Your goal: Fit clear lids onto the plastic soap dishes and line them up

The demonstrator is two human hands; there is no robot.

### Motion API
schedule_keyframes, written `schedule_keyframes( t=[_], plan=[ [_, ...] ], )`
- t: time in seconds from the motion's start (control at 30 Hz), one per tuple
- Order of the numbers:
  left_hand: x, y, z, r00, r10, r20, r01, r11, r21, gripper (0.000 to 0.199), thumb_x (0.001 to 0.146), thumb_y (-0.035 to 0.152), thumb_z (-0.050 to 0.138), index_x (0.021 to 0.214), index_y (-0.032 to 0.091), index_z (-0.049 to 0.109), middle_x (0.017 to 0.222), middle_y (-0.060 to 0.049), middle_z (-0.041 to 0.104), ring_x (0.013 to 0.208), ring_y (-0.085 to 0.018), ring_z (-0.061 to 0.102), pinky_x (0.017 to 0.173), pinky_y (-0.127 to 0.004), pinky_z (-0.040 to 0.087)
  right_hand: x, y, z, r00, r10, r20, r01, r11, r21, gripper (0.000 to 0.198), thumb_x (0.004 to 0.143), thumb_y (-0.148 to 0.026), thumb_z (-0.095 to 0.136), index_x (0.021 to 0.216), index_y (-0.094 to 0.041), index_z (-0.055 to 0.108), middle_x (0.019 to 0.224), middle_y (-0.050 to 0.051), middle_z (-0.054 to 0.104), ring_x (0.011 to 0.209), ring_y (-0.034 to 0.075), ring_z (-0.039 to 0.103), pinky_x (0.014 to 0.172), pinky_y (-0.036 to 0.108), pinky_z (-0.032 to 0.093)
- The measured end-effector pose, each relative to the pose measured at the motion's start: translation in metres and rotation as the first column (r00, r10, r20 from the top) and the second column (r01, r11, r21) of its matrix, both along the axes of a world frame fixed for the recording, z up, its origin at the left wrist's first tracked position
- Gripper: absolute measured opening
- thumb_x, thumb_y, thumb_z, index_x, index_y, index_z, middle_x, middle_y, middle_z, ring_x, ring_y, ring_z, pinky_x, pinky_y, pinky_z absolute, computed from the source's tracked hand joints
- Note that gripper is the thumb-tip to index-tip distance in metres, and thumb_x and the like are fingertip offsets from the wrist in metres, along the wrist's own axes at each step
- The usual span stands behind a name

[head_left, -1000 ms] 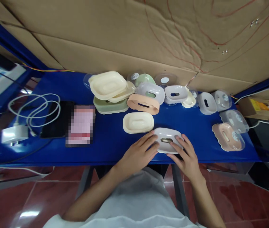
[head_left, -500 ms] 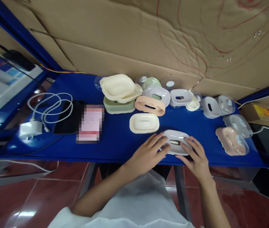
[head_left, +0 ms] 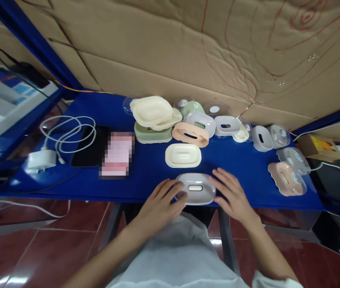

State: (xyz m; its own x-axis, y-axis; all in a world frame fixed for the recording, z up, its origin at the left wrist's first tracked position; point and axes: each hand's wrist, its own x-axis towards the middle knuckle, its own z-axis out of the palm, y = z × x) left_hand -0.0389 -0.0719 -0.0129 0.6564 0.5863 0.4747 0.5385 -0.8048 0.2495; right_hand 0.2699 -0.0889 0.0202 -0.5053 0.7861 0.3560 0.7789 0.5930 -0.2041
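A pale lilac oval soap dish (head_left: pixel 204 196) with a slot in its middle sits near the table's front edge; something whitish shows through the slot. The fingers and thumb of my left hand (head_left: pixel 160 204) grip its left end. On the other side, my right hand (head_left: pixel 234 196) has its fingers spread beside the right rim, the fingertips at or very close to it. Just behind lies a cream oval soap tray (head_left: pixel 183 156) with a raised middle.
Stacked soap dishes, a cream tray (head_left: pixel 152 111), a green base (head_left: pixel 153 134) and a peach one (head_left: pixel 190 134) among them, stand at the back. Lilac (head_left: pixel 262 139) and pink (head_left: pixel 286 180) dishes are at right. A phone (head_left: pixel 117 154), charger (head_left: pixel 41 159) and cable lie left.
The lilac soap dish has moved left along the front edge and faces up more squarely. My right hand's fingers have come off its slot and spread out beside it.
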Motion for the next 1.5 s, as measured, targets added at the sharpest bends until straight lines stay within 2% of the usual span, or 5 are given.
schedule_keyframes(
  t=[0.3, 0.5, 0.77, 1.03, 1.5],
  plan=[
    [-0.041, -0.007, -0.006, 0.981, 0.160, 0.108, -0.152, 0.985, -0.077, 0.019, 0.101, 0.025, 0.073, 0.119, 0.021, 0.070, 0.138, -0.014, 0.069, 0.133, -0.034, 0.063, 0.110, -0.052, 0.059, -0.109, 0.207, 0.087, 0.912, -0.324, 0.253, 0.348, 0.936, -0.054, 0.061, 0.104, -0.040, 0.063, 0.160, -0.017, 0.053, 0.174, 0.020, 0.039, 0.155, 0.046, 0.043, 0.123, 0.066, 0.039],
    [-0.039, -0.006, -0.010, 0.975, 0.157, 0.156, -0.140, 0.983, -0.115, 0.019, 0.102, 0.025, 0.072, 0.120, 0.021, 0.069, 0.140, -0.014, 0.067, 0.136, -0.034, 0.061, 0.108, -0.052, 0.061, -0.142, 0.259, 0.093, 0.820, -0.418, 0.390, 0.545, 0.778, -0.312, 0.077, 0.090, -0.051, 0.082, 0.155, -0.017, 0.059, 0.163, 0.024, 0.052, 0.137, 0.047, 0.063, 0.111, 0.064, 0.052],
    [-0.033, 0.007, -0.010, 0.976, 0.051, 0.213, -0.009, 0.981, -0.194, 0.025, 0.102, 0.025, 0.073, 0.125, 0.020, 0.065, 0.142, -0.015, 0.066, 0.139, -0.032, 0.063, 0.113, -0.049, 0.062, -0.072, 0.170, 0.088, 0.973, -0.182, -0.141, 0.192, 0.980, 0.060, 0.071, 0.102, -0.055, 0.066, 0.163, -0.025, 0.047, 0.177, 0.013, 0.036, 0.165, 0.037, 0.033, 0.131, 0.061, 0.037],
    [-0.039, 0.016, -0.018, 0.954, 0.110, 0.278, 0.045, 0.866, -0.497, 0.083, 0.098, 0.036, 0.080, 0.167, 0.030, 0.034, 0.164, -0.017, 0.051, 0.151, -0.034, 0.055, 0.119, -0.055, 0.057, -0.032, -0.024, -0.029, 0.908, -0.095, -0.408, -0.017, 0.965, -0.263, 0.085, 0.097, -0.059, 0.073, 0.166, -0.029, 0.034, 0.177, 0.020, 0.028, 0.157, 0.040, 0.047, 0.121, 0.061, 0.051],
    [-0.037, 0.023, -0.018, 0.925, 0.099, 0.367, 0.132, 0.821, -0.555, 0.056, 0.091, 0.030, 0.088, 0.139, 0.030, 0.057, 0.165, -0.011, 0.052, 0.152, -0.029, 0.055, 0.124, -0.053, 0.052, -0.054, 0.001, -0.021, 0.965, 0.174, -0.194, -0.205, 0.967, -0.152, 0.056, 0.098, -0.038, 0.074, 0.149, -0.023, 0.059, 0.165, 0.014, 0.052, 0.166, 0.037, 0.030, 0.131, 0.065, 0.038]
  ],
)
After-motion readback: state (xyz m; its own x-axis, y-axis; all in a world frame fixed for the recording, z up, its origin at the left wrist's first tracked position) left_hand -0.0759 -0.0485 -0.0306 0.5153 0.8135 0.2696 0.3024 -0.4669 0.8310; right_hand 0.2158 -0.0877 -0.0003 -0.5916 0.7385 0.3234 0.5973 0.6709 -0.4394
